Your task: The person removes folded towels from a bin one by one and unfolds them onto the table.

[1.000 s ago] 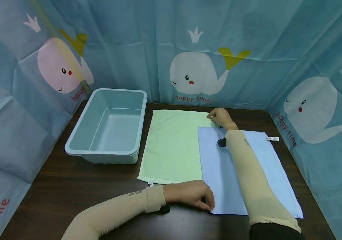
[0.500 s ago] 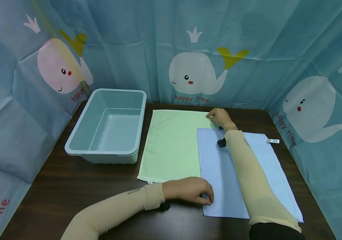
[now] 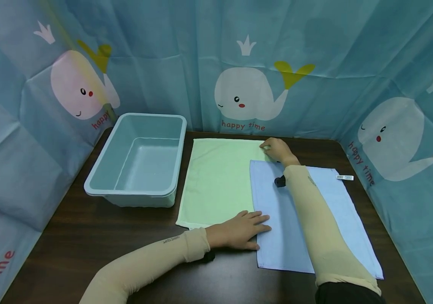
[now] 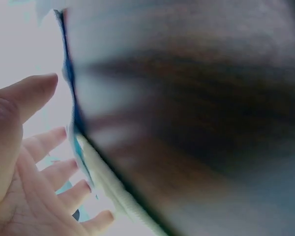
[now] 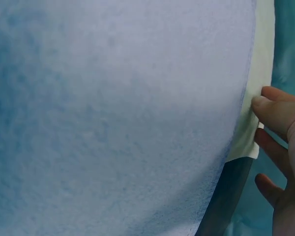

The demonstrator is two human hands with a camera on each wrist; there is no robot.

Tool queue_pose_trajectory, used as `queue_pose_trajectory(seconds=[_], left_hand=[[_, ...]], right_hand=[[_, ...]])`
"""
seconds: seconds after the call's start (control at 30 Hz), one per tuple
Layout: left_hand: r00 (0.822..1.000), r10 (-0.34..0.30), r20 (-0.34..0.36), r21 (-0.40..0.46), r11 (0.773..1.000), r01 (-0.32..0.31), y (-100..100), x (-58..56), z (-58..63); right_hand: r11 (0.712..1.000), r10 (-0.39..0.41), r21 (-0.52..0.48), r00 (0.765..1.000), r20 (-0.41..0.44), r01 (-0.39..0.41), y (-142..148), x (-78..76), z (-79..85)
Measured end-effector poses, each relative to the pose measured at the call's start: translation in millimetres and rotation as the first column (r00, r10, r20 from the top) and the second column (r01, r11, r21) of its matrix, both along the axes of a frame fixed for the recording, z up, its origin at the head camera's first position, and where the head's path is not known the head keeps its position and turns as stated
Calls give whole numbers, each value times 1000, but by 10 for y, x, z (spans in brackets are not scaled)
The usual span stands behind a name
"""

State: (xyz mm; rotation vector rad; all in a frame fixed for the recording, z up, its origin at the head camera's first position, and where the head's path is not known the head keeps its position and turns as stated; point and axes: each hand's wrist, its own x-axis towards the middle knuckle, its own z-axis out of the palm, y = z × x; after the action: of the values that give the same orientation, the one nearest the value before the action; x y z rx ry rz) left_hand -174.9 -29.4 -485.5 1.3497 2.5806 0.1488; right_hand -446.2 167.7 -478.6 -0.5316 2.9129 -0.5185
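Observation:
A light green towel (image 3: 220,181) lies spread flat, and a light blue towel (image 3: 288,228) covers its right part. My left hand (image 3: 237,230) rests with fingers spread, fingertips over the blue towel's left edge and palm near the green one's front edge. In the left wrist view this left hand (image 4: 34,172) shows its thumb apart from its fingers. My right hand (image 3: 277,150) holds the green towel's far right corner area. In the right wrist view, thumb and index of the right hand (image 5: 285,123) pinch the green towel's edge (image 5: 253,78), beside the broad blue towel (image 5: 137,98).
A pale blue-green plastic basin (image 3: 180,147) stands at the left of the dark wooden table (image 3: 87,236). A white label (image 3: 345,177) sticks out from the blue towel's right edge. A blue whale-print curtain (image 3: 186,55) surrounds the table's back and sides.
My left hand has let go of the blue towel's front left corner and spread its fingers, moving slightly away from me. That corner has shifted left. My right hand stays at the green towel's edge.

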Motion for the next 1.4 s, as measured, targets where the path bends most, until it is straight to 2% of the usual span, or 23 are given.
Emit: queue_pose_trajectory(seconds=[0.23,0.47,0.63,0.77,0.93,1.17,1.3,1.4], left_hand=[[1000,-5,19,7,1000,5,57,-14,-27],[996,79,40,27,996,-80,22,-24,-26],[994,103,35,10,995,-103,-12,-26,-44],[993,110,37,9,994,-110,-29,-18,-52],[992,122,37,2,993,-122,-34,-31,-81],[989,137,56,-2,991,-137,-67,-35,-74],[988,142,66,-3,990,-142,-88,-42,-63],[988,137,73,-2,990,-138,-88,-43,-58]], right_hand=[[1000,1,28,1000,17,-2,48,32,17],[1000,7,25,998,55,-8,189,135,67],[1000,-4,-5,997,83,5,406,321,143],[1000,-5,13,996,95,4,638,518,219],[996,-68,57,992,102,63,1009,797,264],[978,-165,150,978,132,145,1598,1142,117],[967,-190,196,972,136,162,1841,1212,-14],[967,-193,195,972,137,164,1938,1223,-90]])
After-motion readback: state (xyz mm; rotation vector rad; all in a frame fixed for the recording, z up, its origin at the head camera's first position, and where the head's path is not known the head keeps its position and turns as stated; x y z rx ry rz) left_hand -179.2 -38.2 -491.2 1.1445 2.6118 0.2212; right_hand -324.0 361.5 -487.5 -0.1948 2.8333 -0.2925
